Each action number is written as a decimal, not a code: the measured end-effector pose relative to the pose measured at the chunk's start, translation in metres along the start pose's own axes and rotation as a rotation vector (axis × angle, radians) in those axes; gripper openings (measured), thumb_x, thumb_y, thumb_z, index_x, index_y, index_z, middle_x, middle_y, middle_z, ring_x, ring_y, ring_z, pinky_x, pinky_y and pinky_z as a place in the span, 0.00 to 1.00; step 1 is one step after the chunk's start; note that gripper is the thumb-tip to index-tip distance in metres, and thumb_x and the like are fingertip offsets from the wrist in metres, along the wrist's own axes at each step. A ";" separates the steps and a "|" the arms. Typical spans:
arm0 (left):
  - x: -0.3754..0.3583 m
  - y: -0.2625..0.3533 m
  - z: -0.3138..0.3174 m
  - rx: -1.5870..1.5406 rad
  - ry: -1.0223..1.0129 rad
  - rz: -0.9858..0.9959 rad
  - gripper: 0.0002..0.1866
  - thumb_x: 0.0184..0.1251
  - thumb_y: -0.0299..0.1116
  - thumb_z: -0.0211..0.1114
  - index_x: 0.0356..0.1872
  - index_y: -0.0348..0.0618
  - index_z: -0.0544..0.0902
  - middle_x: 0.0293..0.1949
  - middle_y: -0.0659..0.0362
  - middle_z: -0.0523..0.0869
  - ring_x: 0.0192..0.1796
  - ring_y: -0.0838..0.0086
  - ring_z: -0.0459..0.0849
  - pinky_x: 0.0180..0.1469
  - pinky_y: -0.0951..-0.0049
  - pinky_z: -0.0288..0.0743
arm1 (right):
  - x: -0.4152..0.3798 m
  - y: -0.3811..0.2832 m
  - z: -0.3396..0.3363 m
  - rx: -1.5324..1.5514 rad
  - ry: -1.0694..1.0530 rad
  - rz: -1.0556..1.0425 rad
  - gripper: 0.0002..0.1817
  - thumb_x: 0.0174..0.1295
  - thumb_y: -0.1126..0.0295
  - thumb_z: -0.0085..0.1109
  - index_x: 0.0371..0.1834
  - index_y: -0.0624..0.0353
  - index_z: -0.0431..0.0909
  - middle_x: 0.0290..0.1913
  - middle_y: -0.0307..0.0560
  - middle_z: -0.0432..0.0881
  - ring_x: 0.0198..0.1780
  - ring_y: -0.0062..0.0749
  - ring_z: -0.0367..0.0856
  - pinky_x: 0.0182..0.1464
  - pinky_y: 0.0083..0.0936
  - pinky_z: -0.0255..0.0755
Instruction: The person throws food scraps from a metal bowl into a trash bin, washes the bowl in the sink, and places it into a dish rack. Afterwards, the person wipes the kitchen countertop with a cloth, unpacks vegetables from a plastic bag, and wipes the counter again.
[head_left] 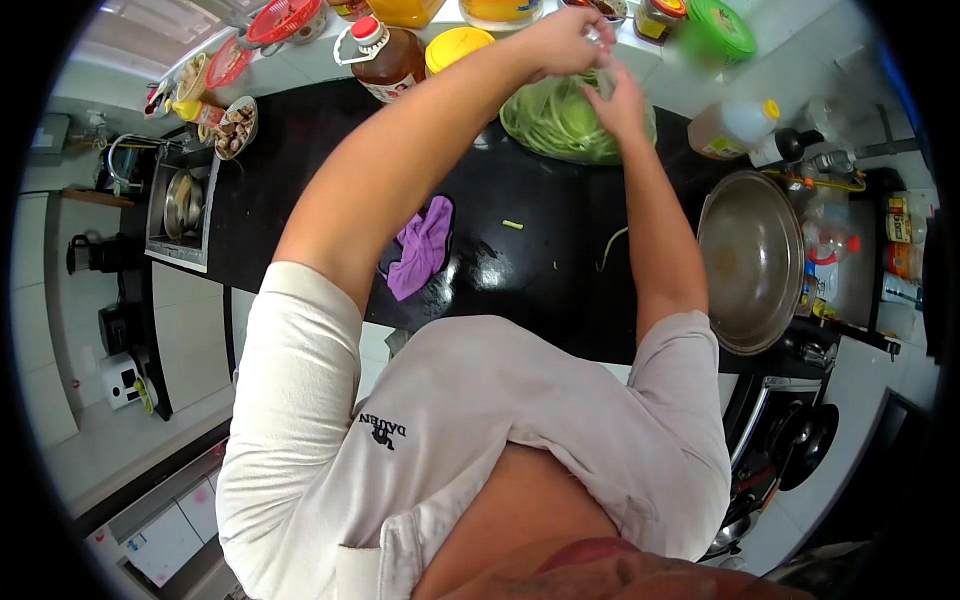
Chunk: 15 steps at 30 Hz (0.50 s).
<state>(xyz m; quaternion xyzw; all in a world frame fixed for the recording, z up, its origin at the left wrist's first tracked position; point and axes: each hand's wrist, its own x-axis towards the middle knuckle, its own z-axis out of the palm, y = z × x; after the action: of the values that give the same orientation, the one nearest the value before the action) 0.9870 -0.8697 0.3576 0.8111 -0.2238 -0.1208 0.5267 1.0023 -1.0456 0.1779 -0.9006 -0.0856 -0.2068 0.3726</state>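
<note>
A clear plastic bag [545, 128] full of long, thin green vegetable stems sits at the back of the black counter. My left hand [565, 45] is closed at the bag's gathered top, fingers pinched together on the plastic. Just to its right, my right hand [617, 100] grips the upper part of the same bag, thumb toward the stems. Both arms reach forward over the counter. A short cut green piece [512, 225] and a thin curved green stem [608, 246] lie on the counter nearer to me.
A crumpled purple cloth [420, 250] lies left of centre. At right is a large metal pan [752, 262], with a yellow-capped jug [735, 128] behind it. A red-capped bottle [385, 60] and a bowl of chopped food [236, 128] stand left. The sink [160, 220] is far left.
</note>
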 end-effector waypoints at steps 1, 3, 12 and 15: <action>0.000 -0.018 -0.002 -0.081 -0.018 -0.023 0.19 0.56 0.27 0.67 0.50 0.37 0.78 0.48 0.54 0.80 0.51 0.73 0.78 0.51 0.73 0.73 | -0.003 -0.006 0.000 -0.032 0.029 -0.027 0.44 0.46 0.52 0.70 0.65 0.59 0.62 0.58 0.62 0.70 0.61 0.58 0.67 0.61 0.49 0.59; 0.003 -0.033 -0.008 -0.180 -0.023 -0.039 0.23 0.55 0.29 0.69 0.54 0.37 0.78 0.52 0.54 0.79 0.54 0.72 0.77 0.55 0.73 0.70 | -0.027 -0.022 -0.002 -0.093 0.085 -0.081 0.53 0.44 0.48 0.70 0.71 0.57 0.54 0.65 0.63 0.63 0.68 0.57 0.59 0.66 0.54 0.49; -0.002 -0.015 -0.005 0.101 -0.008 0.155 0.29 0.48 0.44 0.71 0.53 0.42 0.81 0.47 0.50 0.84 0.50 0.61 0.82 0.57 0.69 0.72 | -0.112 -0.015 0.014 0.064 0.092 0.030 0.69 0.37 0.33 0.69 0.75 0.60 0.40 0.75 0.66 0.41 0.75 0.63 0.36 0.70 0.58 0.32; -0.010 -0.027 0.010 0.169 0.046 0.294 0.30 0.48 0.45 0.71 0.54 0.43 0.80 0.49 0.48 0.81 0.53 0.56 0.78 0.58 0.64 0.70 | -0.127 -0.020 0.024 -0.003 0.085 -0.013 0.68 0.38 0.33 0.67 0.75 0.61 0.39 0.75 0.66 0.41 0.75 0.63 0.36 0.70 0.59 0.32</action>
<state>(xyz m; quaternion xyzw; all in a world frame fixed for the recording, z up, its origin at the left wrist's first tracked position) 0.9800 -0.8633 0.3285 0.8135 -0.3375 -0.0047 0.4736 0.8892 -1.0146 0.1193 -0.8910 -0.0754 -0.2475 0.3730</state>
